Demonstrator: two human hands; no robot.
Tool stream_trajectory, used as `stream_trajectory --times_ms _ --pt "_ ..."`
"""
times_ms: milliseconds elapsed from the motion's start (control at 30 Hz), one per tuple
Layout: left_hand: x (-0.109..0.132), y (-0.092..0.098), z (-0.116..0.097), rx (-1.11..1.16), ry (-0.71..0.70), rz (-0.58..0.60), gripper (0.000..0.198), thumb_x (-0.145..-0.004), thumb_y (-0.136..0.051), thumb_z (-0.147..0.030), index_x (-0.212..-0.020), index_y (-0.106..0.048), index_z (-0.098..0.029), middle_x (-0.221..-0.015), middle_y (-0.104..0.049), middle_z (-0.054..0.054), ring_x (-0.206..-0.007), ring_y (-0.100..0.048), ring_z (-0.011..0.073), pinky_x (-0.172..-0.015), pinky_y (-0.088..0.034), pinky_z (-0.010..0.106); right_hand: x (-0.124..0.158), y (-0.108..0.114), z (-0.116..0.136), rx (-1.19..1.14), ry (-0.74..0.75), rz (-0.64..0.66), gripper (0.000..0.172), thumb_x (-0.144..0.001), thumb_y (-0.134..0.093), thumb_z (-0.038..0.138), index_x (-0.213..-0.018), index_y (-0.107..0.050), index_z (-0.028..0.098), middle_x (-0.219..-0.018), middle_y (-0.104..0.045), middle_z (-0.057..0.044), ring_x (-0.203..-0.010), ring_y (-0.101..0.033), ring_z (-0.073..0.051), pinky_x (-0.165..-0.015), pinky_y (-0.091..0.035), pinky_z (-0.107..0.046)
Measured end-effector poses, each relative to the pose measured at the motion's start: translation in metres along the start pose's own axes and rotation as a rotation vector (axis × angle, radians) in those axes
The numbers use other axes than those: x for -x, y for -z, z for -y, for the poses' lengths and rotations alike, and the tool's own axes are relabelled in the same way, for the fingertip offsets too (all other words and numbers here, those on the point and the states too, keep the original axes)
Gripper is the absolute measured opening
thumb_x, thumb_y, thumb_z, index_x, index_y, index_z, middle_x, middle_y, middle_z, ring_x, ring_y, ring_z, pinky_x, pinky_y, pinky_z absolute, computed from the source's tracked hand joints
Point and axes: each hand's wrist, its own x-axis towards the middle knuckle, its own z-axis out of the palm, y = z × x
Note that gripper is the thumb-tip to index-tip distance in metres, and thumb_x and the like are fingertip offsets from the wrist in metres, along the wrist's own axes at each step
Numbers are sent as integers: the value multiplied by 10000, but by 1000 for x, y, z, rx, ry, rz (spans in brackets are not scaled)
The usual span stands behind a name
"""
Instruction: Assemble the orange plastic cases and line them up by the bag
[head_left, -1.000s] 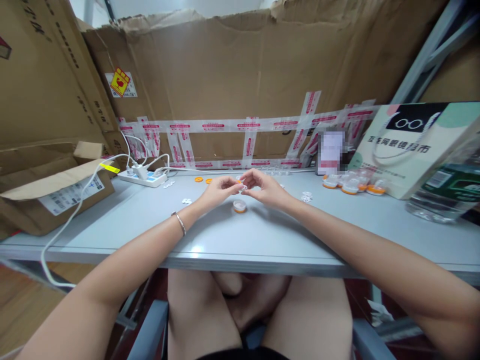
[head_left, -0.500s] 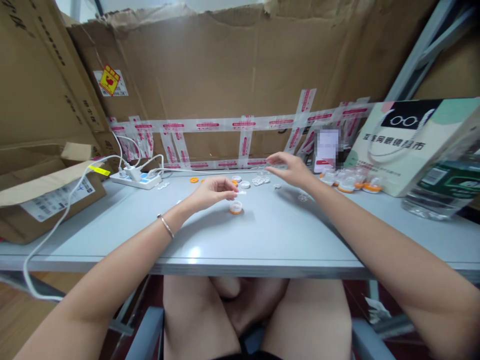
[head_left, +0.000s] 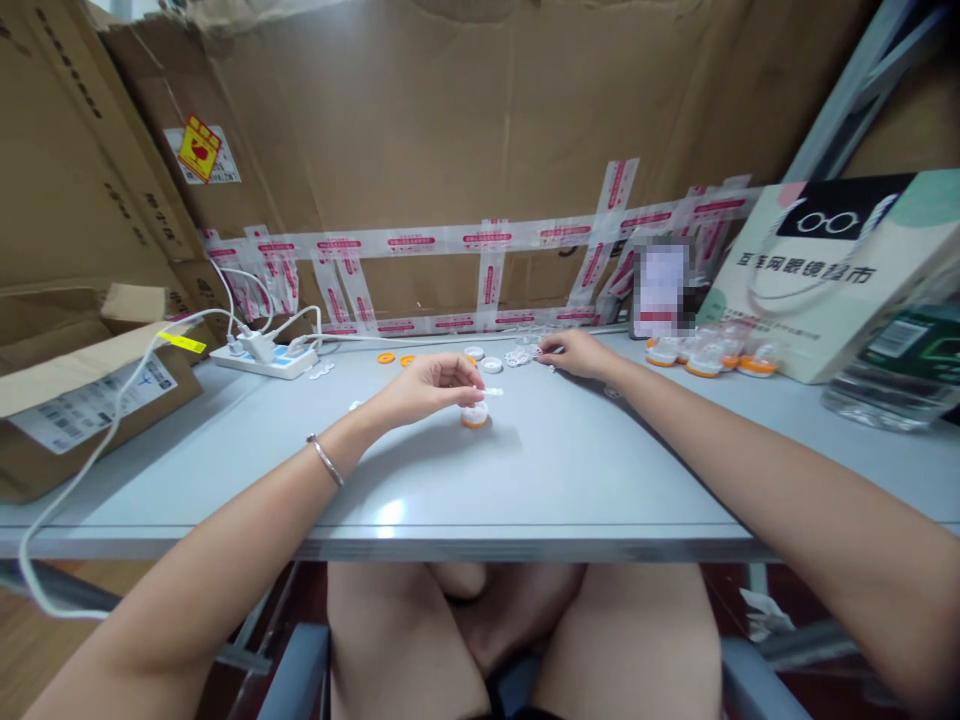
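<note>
My left hand [head_left: 442, 382] is closed in a pinch on a small white plastic piece [head_left: 493, 392], held just above a round case with an orange base and clear top [head_left: 474, 416]. My right hand [head_left: 576, 355] reaches to the back of the table, its fingertips pressed together at the edge of a cluster of small white pieces [head_left: 517, 358]. What those fingertips hold, if anything, is too small to make out. Between the hands lies a white ring [head_left: 491, 366]. Orange rings [head_left: 385, 358] lie behind my left hand.
Several orange-and-clear cases [head_left: 705, 358] are grouped at the right, by a paper bag [head_left: 806, 270] and a large water bottle [head_left: 892, 350]. A phone [head_left: 661, 290] leans at the back. At left are a power strip [head_left: 266, 358] and an open carton [head_left: 90, 400].
My right hand has come down onto the white cluster, and its fingers have closed. The left hand stays almost in place with its white piece. The view has shifted slightly.
</note>
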Motion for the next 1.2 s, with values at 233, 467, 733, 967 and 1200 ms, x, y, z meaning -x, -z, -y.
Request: stream_trajectory --times_ms 233,467,733,967,1200 --pt "0 0 0 -20 -6 0 171 -653 -676 -199 -731 -563 -96 -687 -585 8 -650 -563 78 -640 -448 225 4 11 5 15 -38 -20 134 -675 -576 254 -694 -649 143 -734 -670 -68 -712 -598 -196 -665 -432 -290" --pt "0 1 2 -84 -15 18 174 -661 -664 -216 -736 -557 -100 -699 -596 22 -662 -571 93 -643 -449 237 21 30 33 -426 -149 177 201 -621 -659 326 -702 -615 147 -712 -653 -45 -669 -585 -148 -650 -451 -269" --pt "-3 3 8 -269 -113 -96 157 -689 -629 -243 -749 -565 -112 -689 -595 16 -642 -560 90 -628 -454 230 37 26 80 -941 -41 247 330 -552 -742 296 -838 -629 177 -676 -648 -2 -653 -584 -115 -672 -459 -287" --pt "-2 5 7 -385 -245 -218 148 -697 -628 -239 -741 -556 -118 -715 -615 27 -658 -580 99 -661 -481 246 48 14 115 -1067 47 179 290 -573 -735 319 -837 -696 204 -835 -695 -32 -799 -606 -154 -830 -428 -353" --pt "-1 5 4 -401 -315 -270 166 -708 -628 -259 -733 -538 -121 -720 -610 26 -658 -583 97 -663 -494 245 51 12 122 -1015 72 56 298 -540 -751 295 -810 -684 187 -771 -695 -20 -765 -626 -158 -820 -451 -367"
